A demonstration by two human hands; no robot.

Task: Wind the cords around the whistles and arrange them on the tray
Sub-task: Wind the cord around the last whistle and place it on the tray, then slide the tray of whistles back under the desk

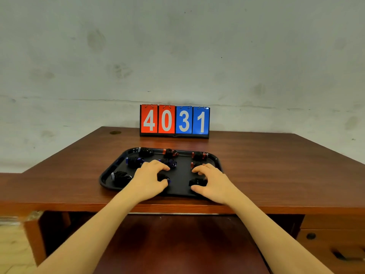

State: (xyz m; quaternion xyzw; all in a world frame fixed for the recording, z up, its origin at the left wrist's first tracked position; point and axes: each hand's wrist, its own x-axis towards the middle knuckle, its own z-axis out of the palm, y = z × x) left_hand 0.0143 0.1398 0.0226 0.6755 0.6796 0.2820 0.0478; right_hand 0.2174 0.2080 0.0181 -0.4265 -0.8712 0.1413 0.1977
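Observation:
A black tray (109,172) lies on the wooden desk and carries several whistles wound in black cord, set in rows. Along the back are three bundles, among them a red one (199,155). A blue bundle (134,161) and another blue one (169,162) lie in the middle row, and one more bundle (120,177) sits at the front left. My left hand (150,179) holds a blue wound whistle (163,177) between thumb and fingers at the front centre. My right hand (214,181) holds a black wound whistle (197,182) at the front right, partly hiding a red whistle (194,165).
A flip scoreboard (174,121) reading 4031 stands at the desk's back edge against the wall. The desk (276,171) has bare wood either side of the tray and a cable hole (115,132) at the back left. Drawers (331,240) sit below on the right.

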